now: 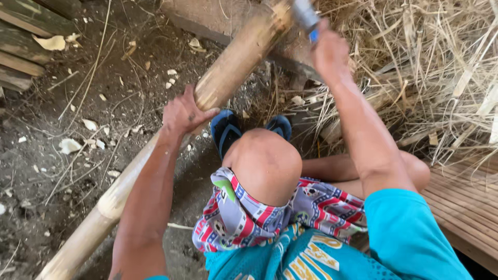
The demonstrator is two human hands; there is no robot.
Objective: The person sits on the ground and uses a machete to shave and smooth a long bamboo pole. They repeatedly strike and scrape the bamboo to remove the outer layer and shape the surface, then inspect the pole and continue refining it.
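Head view, looking down at a seated person on a dirt floor [52, 171] strewn with pale chips. A long bamboo pole [171, 135] runs from the floor's lower left edge up to a wooden block [218, 18] at the top edge. The left hand [182, 113] presses on the pole's middle, fingers curled over it. The right hand [329, 52] is clenched around a blade's handle [306, 15] at the pole's upper end. Judged as mid-chop; the next stroke needs the pole held steady.
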